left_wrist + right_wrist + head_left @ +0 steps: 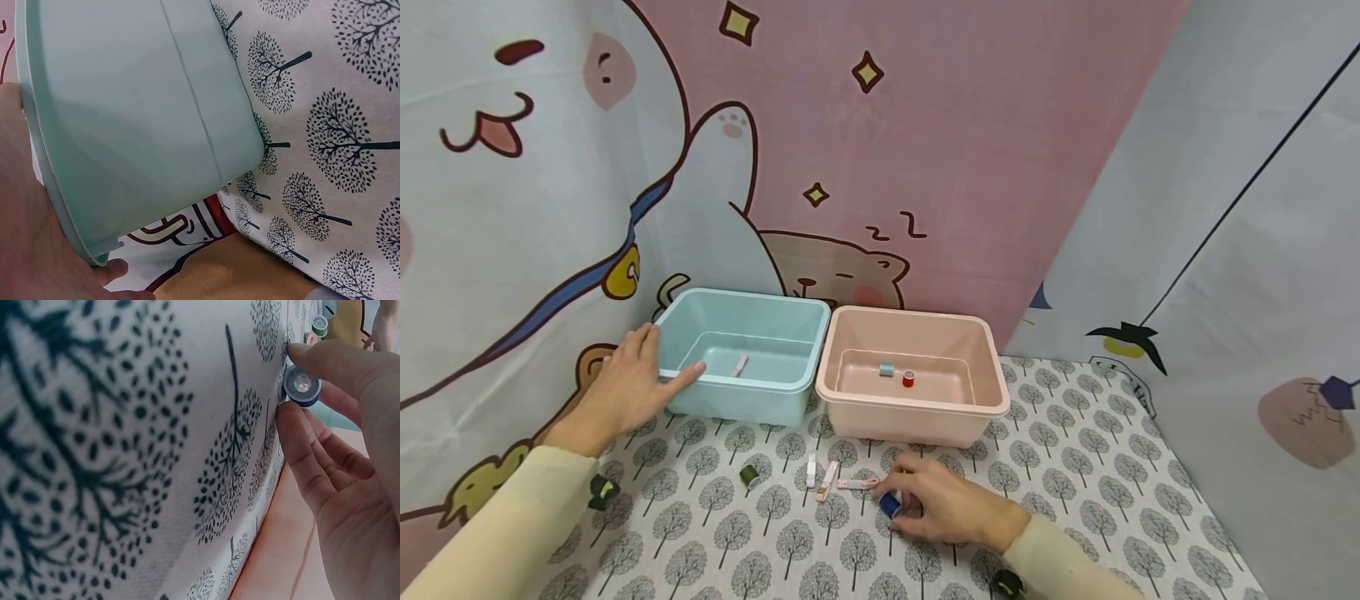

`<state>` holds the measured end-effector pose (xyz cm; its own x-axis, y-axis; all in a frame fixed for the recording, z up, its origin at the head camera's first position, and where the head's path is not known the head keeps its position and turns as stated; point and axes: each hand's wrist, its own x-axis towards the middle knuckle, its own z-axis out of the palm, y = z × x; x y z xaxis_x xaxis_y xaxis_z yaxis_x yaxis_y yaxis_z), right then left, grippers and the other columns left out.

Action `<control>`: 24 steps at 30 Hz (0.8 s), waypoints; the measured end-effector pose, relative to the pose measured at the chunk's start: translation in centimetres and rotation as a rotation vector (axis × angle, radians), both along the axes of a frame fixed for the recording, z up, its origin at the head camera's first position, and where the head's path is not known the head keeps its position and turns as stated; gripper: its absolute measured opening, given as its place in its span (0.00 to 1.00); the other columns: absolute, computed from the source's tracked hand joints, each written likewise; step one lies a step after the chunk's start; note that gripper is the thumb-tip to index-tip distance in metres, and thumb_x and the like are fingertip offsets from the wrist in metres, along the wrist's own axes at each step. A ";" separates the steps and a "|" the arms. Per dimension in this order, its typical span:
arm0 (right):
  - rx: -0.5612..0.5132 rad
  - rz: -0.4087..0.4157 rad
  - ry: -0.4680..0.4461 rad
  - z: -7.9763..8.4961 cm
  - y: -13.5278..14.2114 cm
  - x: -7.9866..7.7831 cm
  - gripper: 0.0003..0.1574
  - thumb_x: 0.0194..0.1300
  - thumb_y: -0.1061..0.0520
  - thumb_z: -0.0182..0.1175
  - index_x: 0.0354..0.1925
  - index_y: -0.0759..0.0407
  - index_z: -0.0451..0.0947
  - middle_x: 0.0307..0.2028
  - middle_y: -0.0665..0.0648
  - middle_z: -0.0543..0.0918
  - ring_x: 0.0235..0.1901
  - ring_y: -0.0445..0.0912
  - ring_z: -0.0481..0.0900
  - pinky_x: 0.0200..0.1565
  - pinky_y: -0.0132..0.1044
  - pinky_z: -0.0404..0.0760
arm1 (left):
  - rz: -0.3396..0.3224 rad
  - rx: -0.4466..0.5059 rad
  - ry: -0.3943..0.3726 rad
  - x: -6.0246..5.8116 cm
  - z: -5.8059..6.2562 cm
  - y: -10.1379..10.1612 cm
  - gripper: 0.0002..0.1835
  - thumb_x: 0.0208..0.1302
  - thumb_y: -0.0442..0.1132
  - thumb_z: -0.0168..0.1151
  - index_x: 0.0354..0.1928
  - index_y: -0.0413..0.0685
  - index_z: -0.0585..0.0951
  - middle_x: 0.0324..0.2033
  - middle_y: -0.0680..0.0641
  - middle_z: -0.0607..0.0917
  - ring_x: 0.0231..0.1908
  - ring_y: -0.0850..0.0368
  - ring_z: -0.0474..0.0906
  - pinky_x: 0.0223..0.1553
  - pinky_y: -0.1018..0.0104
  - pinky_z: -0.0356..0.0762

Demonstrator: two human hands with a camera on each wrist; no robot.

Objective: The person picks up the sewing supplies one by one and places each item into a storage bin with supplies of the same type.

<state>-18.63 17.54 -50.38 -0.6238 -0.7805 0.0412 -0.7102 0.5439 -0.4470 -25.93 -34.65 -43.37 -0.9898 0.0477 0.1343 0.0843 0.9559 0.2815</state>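
Note:
My right hand (943,504) pinches a dark blue spool of thread (890,505) at the cloth, thumb on one side and fingers on the other. Its round pale end (302,384) faces the right wrist camera. At the near left corner of the light blue bin (741,404), my left hand (625,387) rests with fingers extended along the side and thumb over the front rim. In the left wrist view, that hand (44,231) lies along the bin's rim. Beside the right fingertips lies a slim pink-and-white piece (853,483), like a nail clipper.
Two similar slim pieces (811,471) (827,482) and a dark green spool (749,476) lie on the tree-print cloth (857,558). The peach bin (910,423) holds a light blue spool (887,369) and a red spool (908,379). Another slim piece (740,365) lies inside the blue bin.

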 end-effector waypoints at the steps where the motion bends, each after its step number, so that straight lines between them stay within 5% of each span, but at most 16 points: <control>1: -0.005 0.005 0.005 0.0 0.0 0.0 0.29 0.74 0.51 0.81 0.71 0.42 0.90 0.55 0.47 0.86 0.43 0.29 0.80 0.48 0.23 0.84 | 0.001 0.000 -0.001 0.0 0.0 0.0 0.70 0.84 0.79 0.52 0.92 0.22 0.41 0.89 0.15 0.47 0.86 0.07 0.47 0.82 0.08 0.49; 12: -0.042 0.040 0.023 -0.2 -0.1 -0.4 0.23 0.75 0.52 0.81 0.65 0.47 0.93 0.52 0.46 0.86 0.42 0.26 0.79 0.47 0.21 0.84 | -0.007 -0.008 0.007 0.1 0.0 0.0 0.69 0.84 0.79 0.52 0.92 0.22 0.42 0.89 0.14 0.48 0.86 0.07 0.48 0.81 0.07 0.50; 24: -0.071 0.045 0.003 1.5 -0.1 0.0 0.22 0.75 0.55 0.81 0.64 0.52 0.93 0.53 0.48 0.87 0.43 0.29 0.84 0.46 0.21 0.88 | -0.011 -0.009 0.010 0.2 0.2 0.1 0.68 0.84 0.78 0.52 0.91 0.21 0.43 0.89 0.15 0.49 0.85 0.07 0.48 0.80 0.06 0.51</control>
